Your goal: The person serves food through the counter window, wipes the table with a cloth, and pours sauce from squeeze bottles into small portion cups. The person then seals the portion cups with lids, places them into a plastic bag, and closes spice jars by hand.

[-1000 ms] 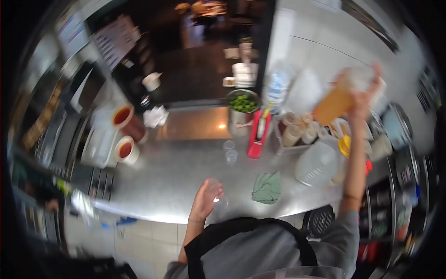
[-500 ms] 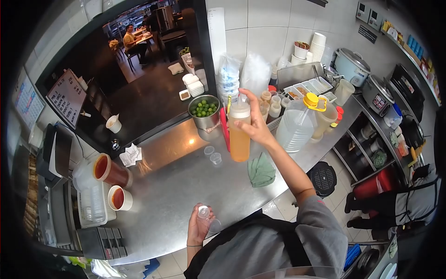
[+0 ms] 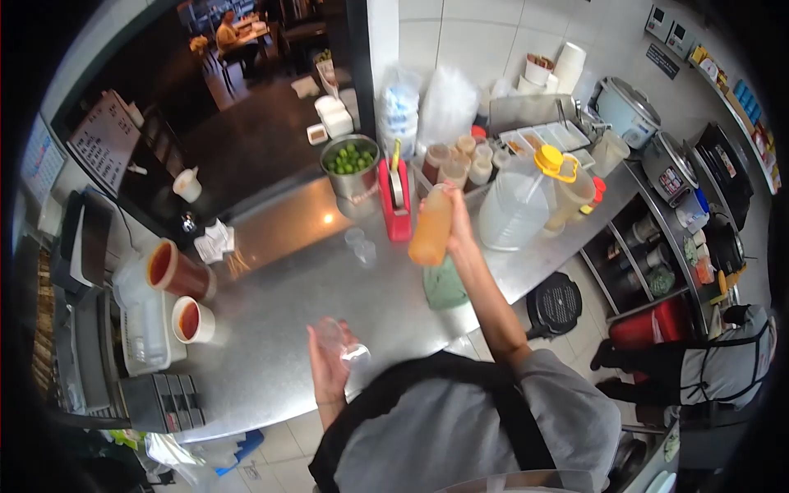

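In my right hand (image 3: 452, 212) is a squeeze bottle (image 3: 431, 232) of amber liquid, gripped near its top and tilted above the counter. A folded green cloth (image 3: 446, 285) lies just below it. My left hand (image 3: 327, 366) is at the counter's near edge, fingers curled around a small clear plastic cup (image 3: 330, 334). Beside that cup, at the same hand, is a second clear round piece (image 3: 356, 354); blur hides whether it is a cup or a lid. Two more small clear cups (image 3: 360, 246) stand on the steel counter (image 3: 271, 329).
A red tape dispenser (image 3: 395, 201) and a metal pot of green limes (image 3: 351, 161) stand at the back. Right of the bottle is a large clear jug (image 3: 518, 205) with a yellow cap. Tubs of red sauce (image 3: 175, 271) are at left. Another person (image 3: 707, 361) is at far right.
The squeeze bottle has come down and tilted, with my right hand now wrapped round its upper part. My left hand has shifted left and up over the counter with the clear pieces.
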Tool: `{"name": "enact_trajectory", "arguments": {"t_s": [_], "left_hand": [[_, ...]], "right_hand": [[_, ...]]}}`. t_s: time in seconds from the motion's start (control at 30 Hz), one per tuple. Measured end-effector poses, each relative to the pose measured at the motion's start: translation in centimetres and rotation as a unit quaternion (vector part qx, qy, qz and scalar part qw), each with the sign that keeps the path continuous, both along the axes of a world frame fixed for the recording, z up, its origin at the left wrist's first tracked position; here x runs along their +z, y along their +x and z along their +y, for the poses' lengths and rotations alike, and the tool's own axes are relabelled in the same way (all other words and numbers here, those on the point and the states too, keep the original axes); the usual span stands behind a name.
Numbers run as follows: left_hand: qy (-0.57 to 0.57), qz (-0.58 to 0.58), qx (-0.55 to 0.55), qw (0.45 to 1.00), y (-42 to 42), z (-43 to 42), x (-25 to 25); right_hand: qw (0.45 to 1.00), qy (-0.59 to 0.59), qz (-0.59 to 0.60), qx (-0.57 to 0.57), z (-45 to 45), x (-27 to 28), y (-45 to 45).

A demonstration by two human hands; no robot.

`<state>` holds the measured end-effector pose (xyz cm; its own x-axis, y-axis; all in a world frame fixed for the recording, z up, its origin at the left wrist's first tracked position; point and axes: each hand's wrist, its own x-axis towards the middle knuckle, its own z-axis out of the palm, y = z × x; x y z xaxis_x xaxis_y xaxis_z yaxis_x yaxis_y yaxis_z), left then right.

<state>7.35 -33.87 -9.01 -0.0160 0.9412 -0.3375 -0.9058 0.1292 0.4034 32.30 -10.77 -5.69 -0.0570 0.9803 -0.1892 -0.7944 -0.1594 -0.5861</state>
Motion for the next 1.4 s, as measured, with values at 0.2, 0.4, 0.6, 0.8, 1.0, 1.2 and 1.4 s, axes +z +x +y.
{"name": "enact_trajectory", "arguments": {"t_s": [0.2, 0.4, 0.6, 0.8, 1.0, 1.2, 1.4], "left_hand": [[-0.049, -0.088, 0.013, 0.995, 0.4, 0.2, -0.5], [-0.035, -0.007, 0.030, 0.999, 0.5, -0.7, -1.5], [-0.018, 0.184, 0.062, 0.981, -0.1, -0.5, -1.6], [-0.017, 0.253, 0.085, 0.963, 0.4, 1.1, 0.7], [-0.029, 0.442, 0.101, 0.891, 1.3, 1.9, 0.0], [0.016, 0.714, 0.100, 0.693, 2.6, 3.2, -2.0], [0.040, 0.738, 0.096, 0.667, 2.2, 5.0, -3.9]], "right_hand": [[0.987, -0.111, 0.029, 0.117, -1.9, -6.2, -0.3], [0.980, -0.132, 0.050, 0.137, -3.8, -4.7, 0.2], [0.978, -0.124, -0.073, 0.151, -5.6, -5.3, -1.6], [0.972, -0.091, -0.020, 0.217, -5.4, -5.3, -3.5], [0.861, 0.284, -0.417, -0.060, -3.2, -8.5, -4.0], [0.666, 0.541, -0.502, -0.109, -2.6, -11.7, -4.5], [0.718, 0.482, -0.501, -0.041, -3.9, -10.2, -4.8]]}}
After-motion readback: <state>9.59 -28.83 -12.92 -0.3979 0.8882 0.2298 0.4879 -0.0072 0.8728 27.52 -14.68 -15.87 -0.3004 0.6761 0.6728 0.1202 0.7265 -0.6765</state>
